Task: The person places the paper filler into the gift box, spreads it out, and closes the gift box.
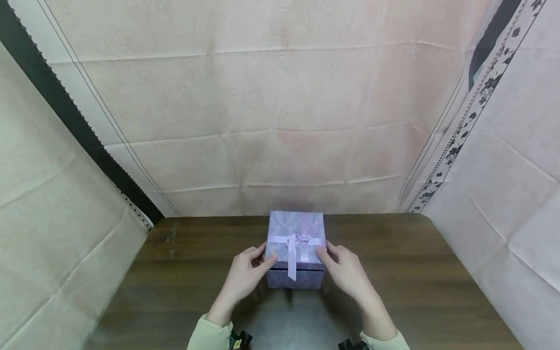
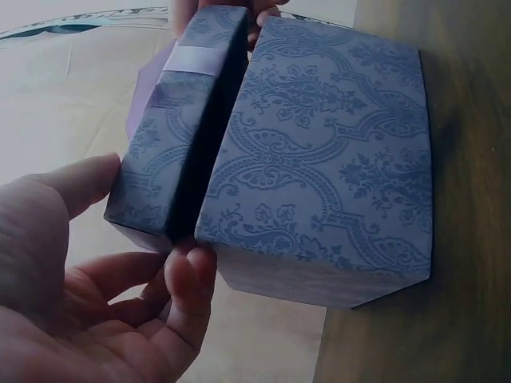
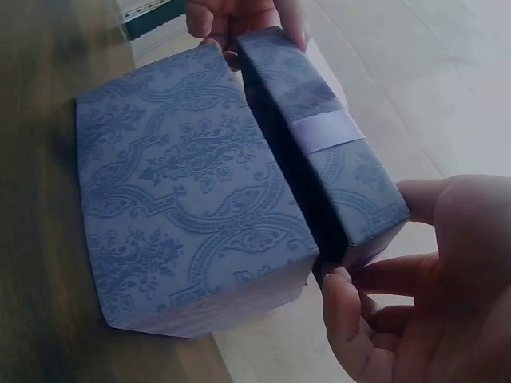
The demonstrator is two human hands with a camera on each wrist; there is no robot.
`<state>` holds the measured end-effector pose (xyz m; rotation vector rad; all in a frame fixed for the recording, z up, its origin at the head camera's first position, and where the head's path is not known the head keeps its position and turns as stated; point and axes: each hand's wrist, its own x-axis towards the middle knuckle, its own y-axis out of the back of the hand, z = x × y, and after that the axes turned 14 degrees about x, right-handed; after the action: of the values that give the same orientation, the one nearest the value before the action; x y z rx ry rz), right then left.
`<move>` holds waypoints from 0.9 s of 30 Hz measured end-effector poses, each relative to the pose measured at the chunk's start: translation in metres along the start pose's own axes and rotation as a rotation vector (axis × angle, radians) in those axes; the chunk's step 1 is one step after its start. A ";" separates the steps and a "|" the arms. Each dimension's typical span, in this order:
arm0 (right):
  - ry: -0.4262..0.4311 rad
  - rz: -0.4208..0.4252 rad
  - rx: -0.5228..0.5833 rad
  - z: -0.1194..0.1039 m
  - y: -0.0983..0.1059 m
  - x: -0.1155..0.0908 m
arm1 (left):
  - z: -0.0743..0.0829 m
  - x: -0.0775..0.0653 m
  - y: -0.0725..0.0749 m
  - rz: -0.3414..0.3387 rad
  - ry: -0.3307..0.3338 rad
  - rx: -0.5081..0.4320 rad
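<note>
A lavender gift box with a damask pattern stands on the table, its base (image 2: 319, 152) upright on the wood. Its lid (image 1: 280, 223) carries a pale purple ribbon bow (image 1: 297, 239) on top. A dark gap shows between lid and base in both wrist views. My left hand (image 1: 246, 270) grips the lid's left side, thumb on the top edge and other fingers lower down. At the opposite side my right hand (image 1: 347, 270) holds the lid the same way. Fingertips of both hands reach the seam beside the base. The inside of the box is hidden.
The brown wooden table (image 1: 188, 291) extends to both sides of the box. Pale creased cloth (image 1: 280, 107) hangs behind the table's far edge, with more cloth on the left (image 1: 65, 218) and right (image 1: 503, 194). The box stands close to the far edge.
</note>
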<state>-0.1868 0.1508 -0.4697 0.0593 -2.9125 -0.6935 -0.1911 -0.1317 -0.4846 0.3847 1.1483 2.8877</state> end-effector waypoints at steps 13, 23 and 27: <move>-0.034 -0.078 -0.032 0.005 -0.008 0.003 | -0.006 0.000 0.002 -0.093 -0.025 0.139; -0.009 -0.135 0.011 0.012 -0.013 0.006 | -0.009 0.001 -0.002 -0.081 -0.037 0.093; -0.015 -0.122 -0.017 0.016 -0.015 0.008 | -0.009 -0.001 -0.007 -0.100 -0.041 0.069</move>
<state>-0.1970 0.1438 -0.4901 0.2323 -2.9364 -0.7396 -0.1931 -0.1325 -0.4960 0.3753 1.2260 2.7481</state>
